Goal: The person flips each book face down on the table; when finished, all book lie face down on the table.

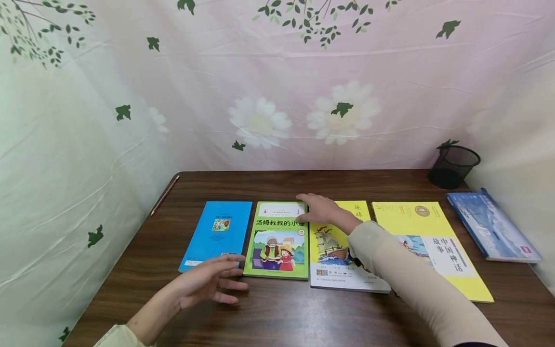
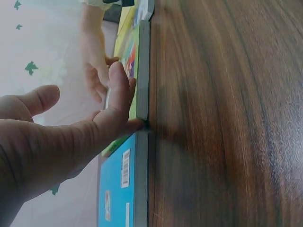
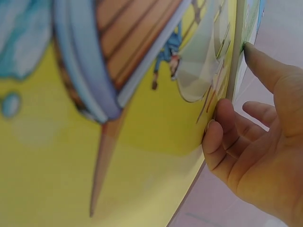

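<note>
A green picture book (image 1: 279,248) lies flat between a blue book (image 1: 218,236) and a yellow book with a sailing ship (image 1: 329,246). At the near corners of the blue and green books is my left hand (image 1: 212,279), its fingers loosely extended. In the left wrist view, one of its fingertips reaches the gap between those two books. My right hand (image 1: 323,210) reaches over the yellow ship book to the green book's far right corner. In the right wrist view, its thumb (image 3: 267,68) is at the green cover and the other fingers lie by the yellow book's edge.
Another yellow book (image 1: 466,284) lies to the right, with a thick blue-white book (image 1: 494,226) beyond it. A black mesh pen holder (image 1: 453,166) stands at the back right. A pencil (image 1: 165,195) lies along the left edge of the wooden table (image 1: 277,185). Patterned cloth hangs behind.
</note>
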### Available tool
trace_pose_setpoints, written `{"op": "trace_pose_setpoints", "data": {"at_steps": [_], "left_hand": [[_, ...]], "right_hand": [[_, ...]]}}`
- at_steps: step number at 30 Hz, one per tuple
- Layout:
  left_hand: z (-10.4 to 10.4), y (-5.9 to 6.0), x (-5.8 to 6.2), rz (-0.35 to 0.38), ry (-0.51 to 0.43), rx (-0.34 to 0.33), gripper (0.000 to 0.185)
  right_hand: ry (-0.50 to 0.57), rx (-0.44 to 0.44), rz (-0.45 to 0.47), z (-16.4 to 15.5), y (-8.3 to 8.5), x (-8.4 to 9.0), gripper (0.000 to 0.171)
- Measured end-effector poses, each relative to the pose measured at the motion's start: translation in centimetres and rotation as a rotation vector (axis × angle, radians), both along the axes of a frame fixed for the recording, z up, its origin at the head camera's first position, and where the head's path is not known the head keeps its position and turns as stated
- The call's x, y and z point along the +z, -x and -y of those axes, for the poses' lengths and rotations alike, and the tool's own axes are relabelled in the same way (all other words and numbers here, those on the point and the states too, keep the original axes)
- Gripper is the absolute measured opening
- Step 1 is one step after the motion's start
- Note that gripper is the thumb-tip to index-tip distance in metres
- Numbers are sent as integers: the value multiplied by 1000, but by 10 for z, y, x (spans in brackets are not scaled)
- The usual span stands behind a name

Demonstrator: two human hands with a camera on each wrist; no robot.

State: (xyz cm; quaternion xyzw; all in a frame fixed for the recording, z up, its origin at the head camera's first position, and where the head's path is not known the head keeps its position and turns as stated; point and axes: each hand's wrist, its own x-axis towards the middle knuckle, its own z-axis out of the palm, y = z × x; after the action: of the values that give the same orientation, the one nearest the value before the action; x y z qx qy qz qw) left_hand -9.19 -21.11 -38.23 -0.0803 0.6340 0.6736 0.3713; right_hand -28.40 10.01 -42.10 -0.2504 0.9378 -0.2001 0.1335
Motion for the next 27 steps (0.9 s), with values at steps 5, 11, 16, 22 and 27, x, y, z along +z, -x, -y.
{"op": "trace_pose_setpoints", "data": {"at_steps": [5,11,16,22,27], "left_hand": [[-2,-2,2,27,-18,23,64],[-3,-3,2,67,-46,58,68],[-2,-4,1,112,-88,133,72],[-3,-6,0,141,-129,204,72],[-7,-9,0,150,-165,261,71]], "right_hand": [[17,-22,14,-1,0,-4,82],[26,-38,23,0,-1,-5,83],[26,-32,21,1,-2,-5,83],[20,-42,32,1,-3,-4,84],[20,-42,42,2,-4,-4,83]]}}
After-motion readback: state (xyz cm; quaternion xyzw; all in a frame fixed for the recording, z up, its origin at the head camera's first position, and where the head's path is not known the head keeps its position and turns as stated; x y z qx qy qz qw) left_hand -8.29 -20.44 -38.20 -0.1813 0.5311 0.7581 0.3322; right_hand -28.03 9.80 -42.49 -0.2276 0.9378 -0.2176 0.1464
